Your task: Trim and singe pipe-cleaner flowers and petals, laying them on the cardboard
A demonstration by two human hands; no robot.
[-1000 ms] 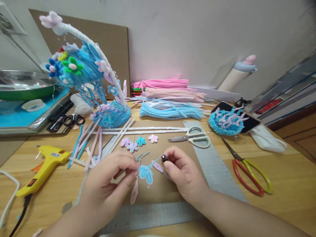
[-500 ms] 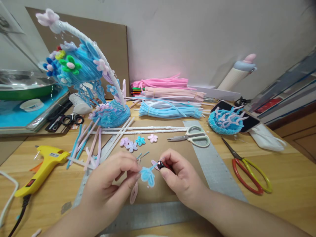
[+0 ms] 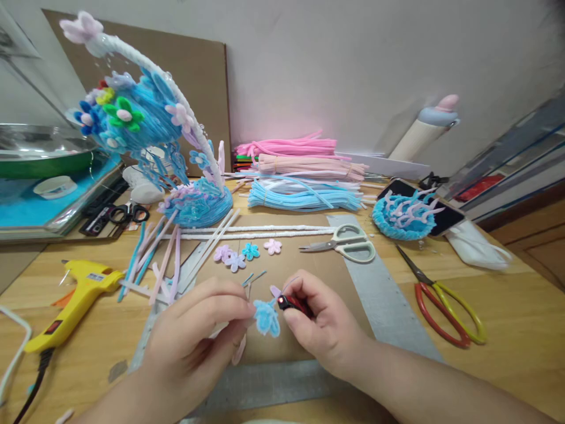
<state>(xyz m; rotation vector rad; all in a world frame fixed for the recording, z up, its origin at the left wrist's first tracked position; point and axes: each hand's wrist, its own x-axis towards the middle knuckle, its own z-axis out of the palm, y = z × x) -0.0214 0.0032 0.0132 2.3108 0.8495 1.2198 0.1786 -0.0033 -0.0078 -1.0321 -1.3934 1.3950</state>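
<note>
My left hand pinches a small light-blue pipe-cleaner flower at its left side, just above a brown cardboard sheet. My right hand is closed on a small red and black tool, its black tip touching the flower's upper right. A pale pink petal piece hangs under my left fingers. A pink petal lies behind the flower.
Several small flowers lie ahead, with white-handled scissors and red and yellow scissors to the right. A yellow glue gun sits left. A blue pipe-cleaner sculpture, pipe-cleaner bundles and a blue nest stand behind.
My right hand slid its tool down and left along the flower's stem until the tip met the flower head. Both hands drifted slightly nearer to me.
</note>
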